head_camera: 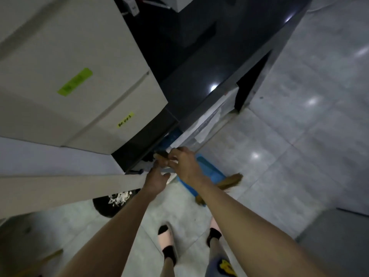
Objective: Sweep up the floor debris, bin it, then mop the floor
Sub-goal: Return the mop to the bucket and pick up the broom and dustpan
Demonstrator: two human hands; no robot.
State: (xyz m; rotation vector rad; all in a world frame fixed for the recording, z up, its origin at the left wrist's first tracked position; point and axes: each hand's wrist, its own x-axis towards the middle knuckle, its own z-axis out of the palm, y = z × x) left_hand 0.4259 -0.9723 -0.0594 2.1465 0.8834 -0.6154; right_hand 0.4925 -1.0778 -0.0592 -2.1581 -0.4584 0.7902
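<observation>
Now both hands meet at the broom's handle top: left hand (pixel 154 179) loosely curled, right hand (pixel 182 163) pinching it. Brown-bristled broom (pixel 229 181) and blue plastic dustpan (pixel 207 171) stand against the dark counter's (pixel 199 76) base; lean them securely before fetching the mop.

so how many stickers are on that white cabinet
2. A large green sticker sits on the upper part of the white cabinet; a small yellow sticker with handwriting is lower down, near the cabinet's bottom right corner. Other faces are out of view, so more could be hidden.
</observation>
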